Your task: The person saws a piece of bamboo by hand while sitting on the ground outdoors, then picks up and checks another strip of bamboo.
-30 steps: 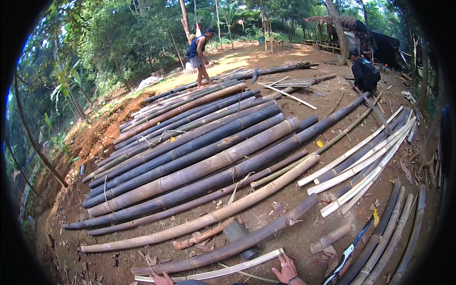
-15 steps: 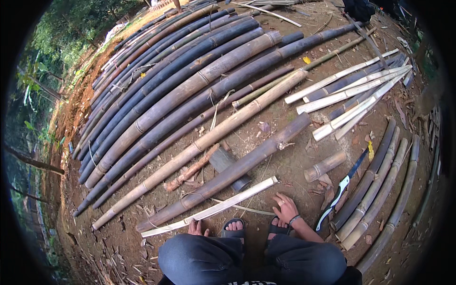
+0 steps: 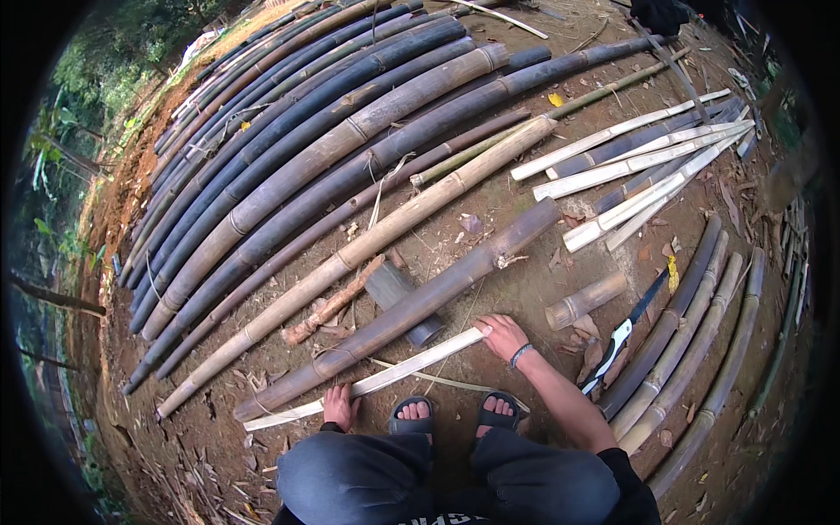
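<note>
Both hands (image 3: 420, 372) now grip the pale bamboo strip (image 3: 367, 382).

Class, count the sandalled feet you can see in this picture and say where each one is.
2. The left foot and the right foot stand side by side on the dirt, just behind the pale bamboo strip, between the left hand and right hand.

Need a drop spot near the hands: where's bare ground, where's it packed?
Bare dirt lies between the short bamboo stub and the long dark pole, just beyond the right hand. Another patch is left of the left hand. The stacked poles upslope are crowded.
</note>
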The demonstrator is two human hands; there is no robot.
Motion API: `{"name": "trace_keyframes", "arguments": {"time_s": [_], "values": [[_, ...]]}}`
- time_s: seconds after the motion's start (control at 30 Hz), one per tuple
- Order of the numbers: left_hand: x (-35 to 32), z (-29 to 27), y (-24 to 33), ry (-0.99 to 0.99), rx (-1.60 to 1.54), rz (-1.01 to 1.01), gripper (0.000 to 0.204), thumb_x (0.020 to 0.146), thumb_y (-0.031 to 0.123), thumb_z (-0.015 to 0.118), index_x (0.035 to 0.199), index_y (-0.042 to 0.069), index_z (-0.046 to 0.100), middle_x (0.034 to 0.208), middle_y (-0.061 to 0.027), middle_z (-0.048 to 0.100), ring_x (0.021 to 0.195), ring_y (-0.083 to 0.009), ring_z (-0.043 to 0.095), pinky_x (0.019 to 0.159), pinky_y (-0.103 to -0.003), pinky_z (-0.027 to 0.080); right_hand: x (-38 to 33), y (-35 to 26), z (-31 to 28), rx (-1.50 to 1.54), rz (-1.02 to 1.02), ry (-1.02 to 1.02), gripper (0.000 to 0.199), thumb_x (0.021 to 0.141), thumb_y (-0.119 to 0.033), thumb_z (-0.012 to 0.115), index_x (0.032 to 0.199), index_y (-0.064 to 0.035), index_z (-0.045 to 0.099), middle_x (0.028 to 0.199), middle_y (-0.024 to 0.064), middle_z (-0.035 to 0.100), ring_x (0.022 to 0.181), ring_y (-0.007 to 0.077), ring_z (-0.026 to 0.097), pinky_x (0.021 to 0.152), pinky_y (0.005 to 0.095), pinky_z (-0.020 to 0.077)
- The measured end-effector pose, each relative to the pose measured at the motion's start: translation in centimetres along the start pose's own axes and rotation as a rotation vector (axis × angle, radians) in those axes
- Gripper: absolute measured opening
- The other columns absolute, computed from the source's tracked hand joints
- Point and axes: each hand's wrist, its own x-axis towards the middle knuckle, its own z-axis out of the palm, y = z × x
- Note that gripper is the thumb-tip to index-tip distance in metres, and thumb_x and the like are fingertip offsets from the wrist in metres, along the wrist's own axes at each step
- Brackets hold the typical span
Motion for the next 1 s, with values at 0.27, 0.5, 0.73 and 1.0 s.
{"name": "trace_keyframes", "arguments": {"time_s": [0.27, 0.5, 0.73, 1.0], "values": [[-4.3, -1.3, -2.2, 0.113, -0.158, 0.11, 0.048, 0.092, 0.023, 0.063, 0.134, 0.003, 0.052, 0.108, -0.0203, 0.064, 0.097, -0.0397, 0.061, 0.09, -0.05, 0.047, -1.1, -2.2, -6.0, 0.345, -0.002, -0.165, 0.047, 0.087, -0.019, 0.073, 0.13, -0.0085, 0.057, 0.111, 0.0133, 0.068, 0.103, 0.0333, 0.064, 0.09, 0.0412, 0.0547], [-5.8, -6.5, -1.5, -0.168, -0.433, -0.053, 0.067, 0.084, 0.033, 0.073, 0.14, 0.008, 0.045, 0.108, -0.0198, 0.067, 0.107, -0.0401, 0.063, 0.093, -0.048, 0.051, -0.5, -6.1, -10.2, 0.714, 0.375, -0.095, 0.039, 0.086, -0.025, 0.078, 0.114, -0.0041, 0.062, 0.075, 0.0066, 0.069, 0.066, 0.0137, 0.066, 0.062, 0.0315, 0.052], [-5.3, -4.5, -5.4, 0.002, -0.132, -0.005, 0.066, 0.075, 0.021, 0.077, 0.134, 0.01, 0.05, 0.107, -0.0171, 0.066, 0.1, -0.0379, 0.065, 0.087, -0.048, 0.052, 2.5, -8.2, -10.8, 0.542, 0.39, -0.07, 0.038, 0.081, -0.027, 0.081, 0.105, -0.0039, 0.062, 0.068, 0.0075, 0.064, 0.058, 0.0179, 0.061, 0.057, 0.0359, 0.0489], [-8.5, -9.8, -0.2, 0.151, -0.24, -0.102, 0.036, 0.07, 0.014, 0.078, 0.105, 0.01, 0.069, 0.091, -0.0151, 0.067, 0.087, -0.0372, 0.067, 0.076, -0.044, 0.054, 1.3, -8.8, -18.9, 0.526, 0.309, -0.284, 0.048, 0.078, -0.031, 0.085, 0.109, -0.0047, 0.059, 0.089, 0.0129, 0.065, 0.075, 0.0244, 0.069, 0.069, 0.0367, 0.0546]]}}
